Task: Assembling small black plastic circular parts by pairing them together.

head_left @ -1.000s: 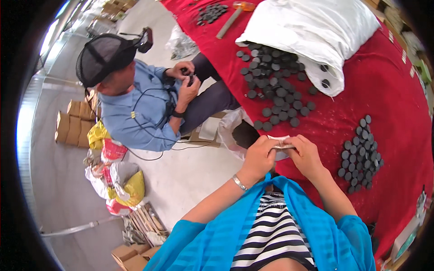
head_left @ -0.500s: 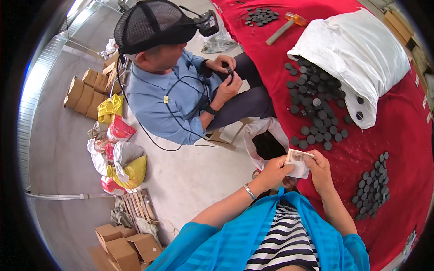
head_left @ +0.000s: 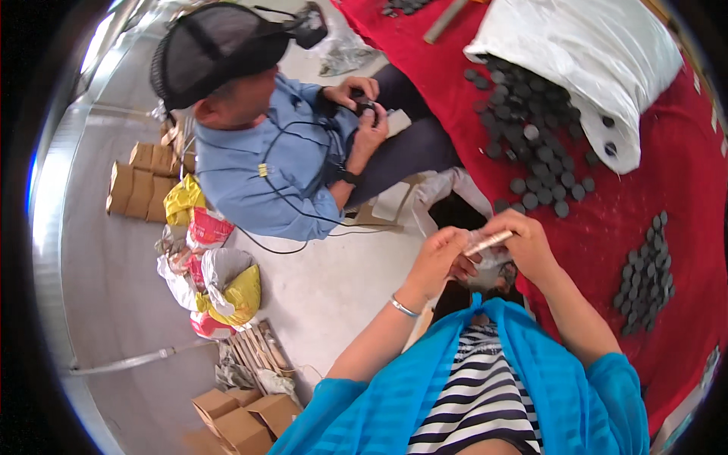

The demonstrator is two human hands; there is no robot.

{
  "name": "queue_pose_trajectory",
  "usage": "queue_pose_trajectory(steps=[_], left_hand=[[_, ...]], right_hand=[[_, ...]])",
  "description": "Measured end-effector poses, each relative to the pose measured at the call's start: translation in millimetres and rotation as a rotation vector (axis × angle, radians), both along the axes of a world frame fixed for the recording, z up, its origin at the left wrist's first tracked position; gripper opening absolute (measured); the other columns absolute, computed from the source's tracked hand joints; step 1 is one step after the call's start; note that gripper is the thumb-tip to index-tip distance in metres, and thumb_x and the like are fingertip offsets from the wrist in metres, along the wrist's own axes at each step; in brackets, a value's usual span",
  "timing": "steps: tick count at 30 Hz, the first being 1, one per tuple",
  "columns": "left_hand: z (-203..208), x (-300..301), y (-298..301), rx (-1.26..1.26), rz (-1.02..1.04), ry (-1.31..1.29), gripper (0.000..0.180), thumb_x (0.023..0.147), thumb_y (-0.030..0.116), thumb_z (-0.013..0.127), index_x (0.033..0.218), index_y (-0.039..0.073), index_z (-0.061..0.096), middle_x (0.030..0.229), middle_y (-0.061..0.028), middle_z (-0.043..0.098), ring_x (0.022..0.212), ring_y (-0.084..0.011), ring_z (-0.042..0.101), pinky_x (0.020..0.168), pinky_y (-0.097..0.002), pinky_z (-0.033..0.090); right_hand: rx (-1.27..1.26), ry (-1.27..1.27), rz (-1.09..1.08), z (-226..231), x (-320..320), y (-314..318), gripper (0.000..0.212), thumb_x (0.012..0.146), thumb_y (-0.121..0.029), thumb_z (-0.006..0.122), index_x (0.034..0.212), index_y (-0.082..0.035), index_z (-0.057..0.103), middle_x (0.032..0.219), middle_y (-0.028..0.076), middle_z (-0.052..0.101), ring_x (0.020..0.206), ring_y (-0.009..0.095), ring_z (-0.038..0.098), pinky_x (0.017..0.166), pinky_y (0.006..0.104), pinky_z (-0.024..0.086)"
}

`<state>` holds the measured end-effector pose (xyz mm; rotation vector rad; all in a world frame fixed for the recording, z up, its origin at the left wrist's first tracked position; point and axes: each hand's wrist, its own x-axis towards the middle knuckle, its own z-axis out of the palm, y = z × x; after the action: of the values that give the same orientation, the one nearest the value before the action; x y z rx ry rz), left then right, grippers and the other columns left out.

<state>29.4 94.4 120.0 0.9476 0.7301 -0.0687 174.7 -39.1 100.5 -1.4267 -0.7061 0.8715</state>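
Observation:
In front of my waist, at the edge of the red-covered table, both my hands are closed on a folded printed paper that looks like banknotes. It is turned almost edge-on, so its printed face is hidden. My left hand grips its left end, with a silver bracelet on the wrist. The right end is pinched by my right hand. Just beyond my hands lies a heap of round black caps, spilling from a white woven sack.
A person in a blue shirt sits at left, both hands on a small black piece. An open sack stands below the table edge. More black caps lie at right. Bags and cardboard boxes line the left.
The paper has tilted from face-up to nearly edge-on while staying in both hands. My view has shifted, moving the table things upward and the seated person left.

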Motion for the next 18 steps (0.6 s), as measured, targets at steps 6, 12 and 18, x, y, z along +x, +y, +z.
queue_pose_trajectory(steps=[6,12,18], left_hand=[[-3,14,6,0.191,0.015,0.085,0.023,0.094,0.026,0.056,0.092,0.004,0.06,0.069,-0.0067,0.064,0.051,-0.011,0.06,0.043,-0.0203,0.044],[-6,17,3,0.286,-0.102,0.081,0.023,0.098,0.025,0.05,0.09,0.005,0.058,0.065,-0.0046,0.062,0.047,-0.0085,0.057,0.041,-0.0193,0.041],[-8,23,-21,0.401,-0.108,0.032,0.015,0.096,0.019,0.052,0.098,0.005,0.056,0.068,-0.0039,0.062,0.05,-0.0088,0.058,0.043,-0.0188,0.042]], right_hand=[[-0.012,0.264,-0.031,6,2,0,0.03,0.087,-0.001,0.048,0.114,-0.001,0.061,0.102,0.007,0.064,0.089,0.014,0.062,0.075,0.0273,0.048],[-0.097,0.526,0.057,-5,12,-16,0.033,0.093,-0.019,0.054,0.122,-0.003,0.055,0.104,0.005,0.063,0.092,0.01,0.059,0.077,0.0268,0.048],[-0.175,0.246,-0.062,-11,3,-21,0.012,0.086,-0.012,0.063,0.09,-0.001,0.061,0.077,0.003,0.062,0.065,0.008,0.057,0.056,0.0241,0.047]])
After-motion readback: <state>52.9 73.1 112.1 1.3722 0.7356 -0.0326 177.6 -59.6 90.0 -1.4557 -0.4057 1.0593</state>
